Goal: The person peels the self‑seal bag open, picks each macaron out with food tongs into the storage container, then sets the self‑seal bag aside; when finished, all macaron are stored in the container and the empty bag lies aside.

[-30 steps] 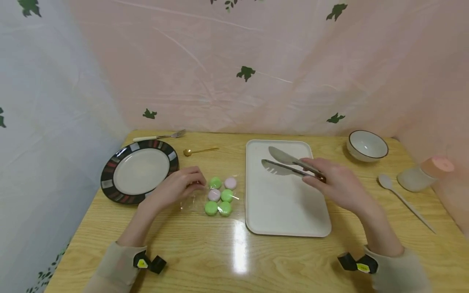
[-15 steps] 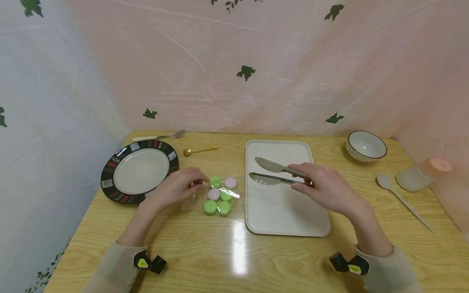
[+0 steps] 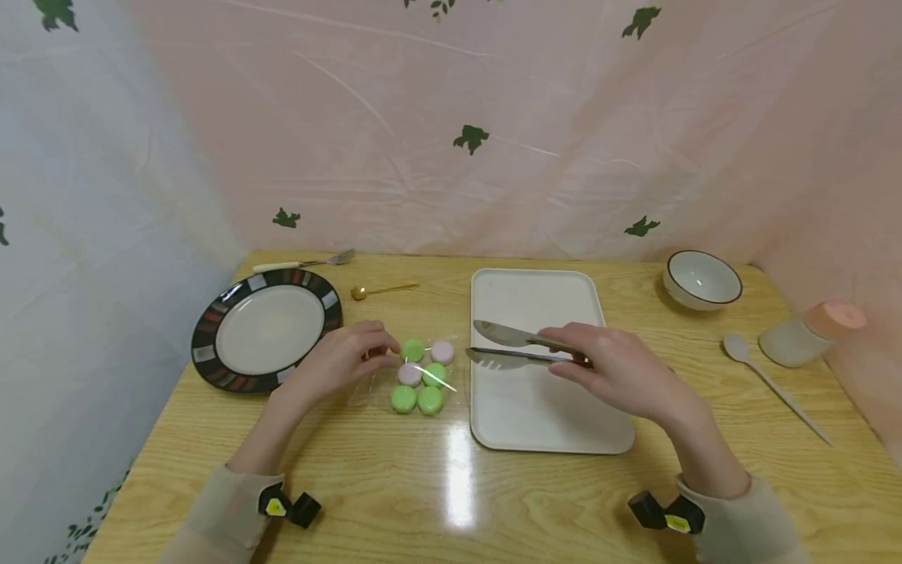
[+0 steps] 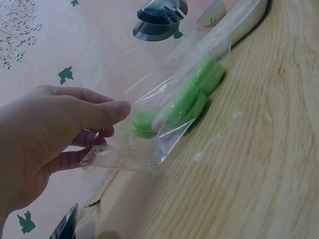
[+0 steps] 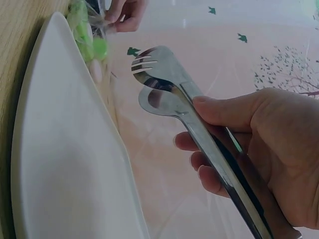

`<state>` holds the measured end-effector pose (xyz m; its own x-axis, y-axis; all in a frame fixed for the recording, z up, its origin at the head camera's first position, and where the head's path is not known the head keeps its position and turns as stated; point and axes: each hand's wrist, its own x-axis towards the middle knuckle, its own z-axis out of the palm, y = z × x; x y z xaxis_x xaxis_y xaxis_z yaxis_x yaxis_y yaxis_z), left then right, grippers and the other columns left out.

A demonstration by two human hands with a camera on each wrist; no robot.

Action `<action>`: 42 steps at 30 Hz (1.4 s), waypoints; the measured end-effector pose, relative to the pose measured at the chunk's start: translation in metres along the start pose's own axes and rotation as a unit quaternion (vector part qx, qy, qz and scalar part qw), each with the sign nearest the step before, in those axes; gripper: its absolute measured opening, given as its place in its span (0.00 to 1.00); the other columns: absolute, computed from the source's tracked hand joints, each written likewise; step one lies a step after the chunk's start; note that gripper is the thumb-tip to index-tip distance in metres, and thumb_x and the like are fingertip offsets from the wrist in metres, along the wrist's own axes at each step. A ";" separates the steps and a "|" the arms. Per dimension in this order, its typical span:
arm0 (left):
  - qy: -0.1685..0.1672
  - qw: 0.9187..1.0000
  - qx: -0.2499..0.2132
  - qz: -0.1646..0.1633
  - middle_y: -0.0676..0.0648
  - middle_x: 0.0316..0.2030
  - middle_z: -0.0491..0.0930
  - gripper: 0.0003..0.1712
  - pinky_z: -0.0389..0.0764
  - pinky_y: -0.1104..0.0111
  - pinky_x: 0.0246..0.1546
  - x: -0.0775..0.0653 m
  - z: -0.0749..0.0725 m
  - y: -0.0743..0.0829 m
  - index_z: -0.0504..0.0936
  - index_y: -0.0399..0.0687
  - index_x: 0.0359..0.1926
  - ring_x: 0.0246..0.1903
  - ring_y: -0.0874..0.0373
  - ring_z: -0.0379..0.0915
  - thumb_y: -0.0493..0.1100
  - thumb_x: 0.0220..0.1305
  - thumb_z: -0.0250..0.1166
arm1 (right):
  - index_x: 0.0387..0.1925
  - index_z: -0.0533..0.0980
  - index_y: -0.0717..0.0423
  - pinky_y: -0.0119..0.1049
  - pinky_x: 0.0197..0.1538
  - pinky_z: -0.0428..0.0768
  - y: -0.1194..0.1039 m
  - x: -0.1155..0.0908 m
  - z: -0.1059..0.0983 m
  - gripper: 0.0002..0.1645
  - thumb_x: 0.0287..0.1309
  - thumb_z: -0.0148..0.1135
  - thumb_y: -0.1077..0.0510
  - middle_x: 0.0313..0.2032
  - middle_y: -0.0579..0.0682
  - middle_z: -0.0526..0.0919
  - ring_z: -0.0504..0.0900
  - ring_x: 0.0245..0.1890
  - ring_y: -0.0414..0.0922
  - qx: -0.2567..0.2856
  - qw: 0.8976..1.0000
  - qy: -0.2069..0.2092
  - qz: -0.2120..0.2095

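L hand (image 3: 344, 359) left of ctr, fingers pinching clear bag (image 3: 377, 389), macarons (image 3: 434, 375) inside just right of them, R hand (image 3: 620, 370) right of ctr, fingers clamped on metal tongs (image 3: 506, 334) over wht tray (image 3: 550, 423)

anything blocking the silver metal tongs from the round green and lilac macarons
Yes, the clear plastic bag around the macarons, its edge pinched by the left hand. Nothing else visible stands between them and the tongs in the right hand.

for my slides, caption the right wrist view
Right hand holds metal tongs over a white tray; left hand pinches a clear bag of sweets.
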<state>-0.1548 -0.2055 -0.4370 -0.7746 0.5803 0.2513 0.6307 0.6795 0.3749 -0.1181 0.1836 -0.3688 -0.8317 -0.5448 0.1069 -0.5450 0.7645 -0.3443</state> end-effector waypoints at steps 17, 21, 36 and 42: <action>0.050 0.996 -0.009 0.077 0.58 0.36 0.77 0.03 0.76 0.72 0.32 0.000 -0.001 -0.003 0.86 0.56 0.32 0.35 0.68 0.72 0.44 0.54 0.70 | 0.56 0.74 0.40 0.27 0.28 0.69 0.004 -0.003 -0.002 0.23 0.59 0.62 0.47 0.34 0.32 0.77 0.70 0.25 0.32 -0.011 1.000 -0.004 0.002; 0.042 0.997 -0.044 0.057 0.59 0.37 0.76 0.03 0.76 0.72 0.32 0.000 -0.002 -0.006 0.86 0.56 0.33 0.36 0.67 0.73 0.44 0.56 0.70 | 0.55 0.75 0.40 0.27 0.29 0.70 0.004 -0.003 -0.002 0.22 0.58 0.63 0.47 0.36 0.32 0.79 0.71 0.26 0.31 -0.016 1.000 -0.014 -0.003; 0.039 0.988 -0.139 0.057 0.59 0.35 0.77 0.04 0.74 0.74 0.28 -0.001 0.000 -0.016 0.86 0.54 0.33 0.33 0.69 0.71 0.46 0.59 0.66 | 0.51 0.79 0.40 0.30 0.34 0.74 -0.008 0.003 0.001 0.19 0.56 0.65 0.48 0.38 0.33 0.82 0.74 0.30 0.29 -0.052 0.997 -0.048 -0.030; 0.028 0.985 -0.166 0.038 0.60 0.35 0.77 0.06 0.72 0.74 0.28 -0.003 -0.001 -0.017 0.86 0.55 0.33 0.32 0.69 0.71 0.48 0.60 0.65 | 0.48 0.80 0.40 0.32 0.36 0.77 -0.016 0.012 0.001 0.17 0.55 0.66 0.48 0.39 0.34 0.83 0.79 0.34 0.31 -0.081 0.994 -0.052 -0.048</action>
<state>-0.1635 -0.2191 -0.4436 -0.7334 0.5921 0.3341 0.6436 0.4462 0.6219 -0.1190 0.1643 -0.3632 -0.7638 -0.6447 0.0318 -0.6387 0.7476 -0.1821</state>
